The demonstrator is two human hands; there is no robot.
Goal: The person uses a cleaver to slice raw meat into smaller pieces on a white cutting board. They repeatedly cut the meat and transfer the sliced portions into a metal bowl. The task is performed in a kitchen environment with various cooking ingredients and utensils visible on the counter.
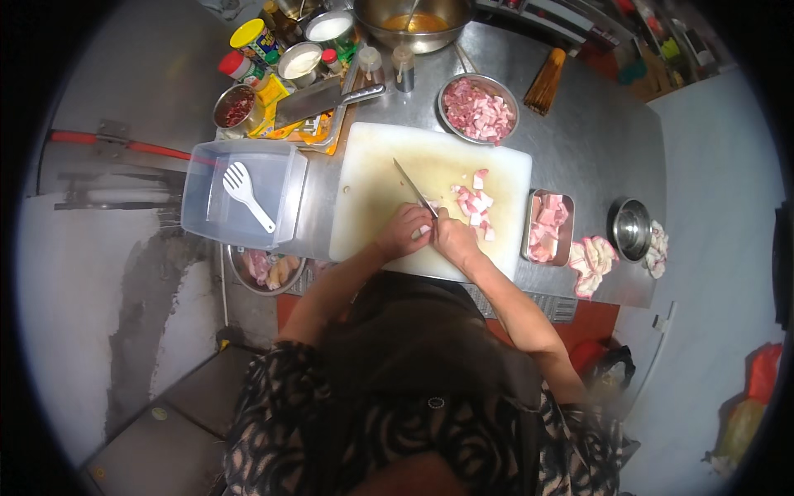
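Note:
On the white cutting board (pixel 378 158), my right hand (pixel 456 240) grips a knife (pixel 410 183) by its handle, its blade pointing away and to the left. Close against the blade, the curled fingers of my left hand (pixel 404 230) hold down a piece of raw meat (pixel 424 230), mostly hidden under them. A bit of meat shows just beyond the blade. Right of the knife lies a loose group of cut pale-pink meat chunks (pixel 476 203). Beyond the board's far edge stands a round metal bowl (pixel 441 115) of diced meat.
A metal tray (pixel 532 255) of larger meat pieces sits right of the board, near a cloth (pixel 593 263) and a metal bowl (pixel 631 229). Leftward, a clear plastic bin (pixel 201 214) holds a white slotted spatula (pixel 248 195). A cleaver (pixel 310 102) lies by several seasoning containers.

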